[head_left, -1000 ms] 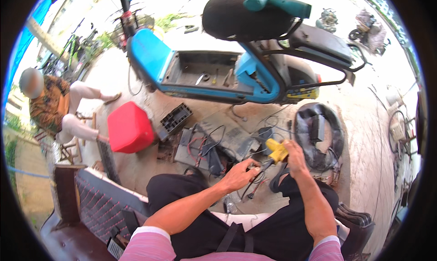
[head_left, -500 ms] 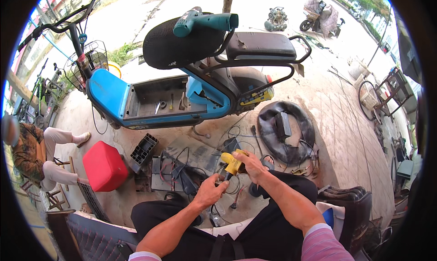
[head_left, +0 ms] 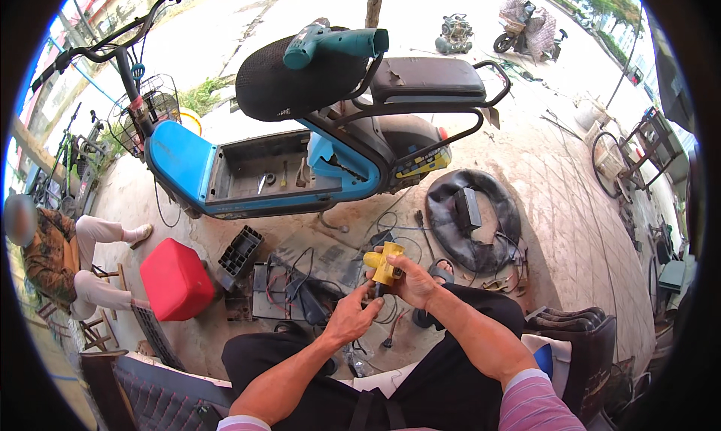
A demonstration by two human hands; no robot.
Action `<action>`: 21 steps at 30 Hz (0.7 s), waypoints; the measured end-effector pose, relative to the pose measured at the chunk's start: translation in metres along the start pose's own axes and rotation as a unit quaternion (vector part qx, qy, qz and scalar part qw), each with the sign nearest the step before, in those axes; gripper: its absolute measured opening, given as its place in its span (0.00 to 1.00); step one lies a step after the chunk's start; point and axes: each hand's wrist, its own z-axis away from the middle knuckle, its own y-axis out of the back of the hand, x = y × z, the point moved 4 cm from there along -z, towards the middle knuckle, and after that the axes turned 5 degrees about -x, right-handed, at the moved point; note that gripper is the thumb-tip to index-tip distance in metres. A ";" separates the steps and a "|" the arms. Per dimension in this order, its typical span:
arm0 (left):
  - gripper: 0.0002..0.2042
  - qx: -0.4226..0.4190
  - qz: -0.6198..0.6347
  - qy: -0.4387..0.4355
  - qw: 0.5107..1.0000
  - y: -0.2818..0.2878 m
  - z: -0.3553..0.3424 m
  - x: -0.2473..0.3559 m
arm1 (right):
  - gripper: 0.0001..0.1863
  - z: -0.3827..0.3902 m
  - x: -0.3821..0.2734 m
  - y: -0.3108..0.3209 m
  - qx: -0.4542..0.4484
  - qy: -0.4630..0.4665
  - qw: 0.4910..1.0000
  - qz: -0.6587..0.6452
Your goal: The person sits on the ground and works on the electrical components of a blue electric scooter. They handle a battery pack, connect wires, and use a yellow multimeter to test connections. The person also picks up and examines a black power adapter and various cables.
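A small yellow T-shaped piece with a round knob at its side (head_left: 386, 264) is between my hands, above my lap. My right hand (head_left: 413, 282) wraps round it from the right, the thumb lying across its front. Below, my left hand (head_left: 351, 315) pinches a dark end under the yellow part; I cannot make out whether that end belongs to it. Beneath my hands, black cables and a black plug (head_left: 387, 342) lie on the ground. Just beyond to the left is a black charger-like box (head_left: 309, 305) with leads.
A blue electric scooter (head_left: 263, 194) stands ahead with its footwell uncovered and a teal heat gun (head_left: 330, 43) on its seat. To the right lies a black inner tube (head_left: 443, 239) with a black box on it. At left are a red box-shaped stool (head_left: 176, 278) and a seated person (head_left: 56, 258).
My right hand has turned the yellow piece more upright and lowered slightly. My left hand stays at its lower end. The seated person's head has shifted slightly right in view.
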 end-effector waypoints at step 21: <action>0.24 0.010 -0.051 -0.003 0.999 -0.001 0.001 0.001 | 0.28 -0.005 0.011 0.000 0.081 0.024 0.996 0.029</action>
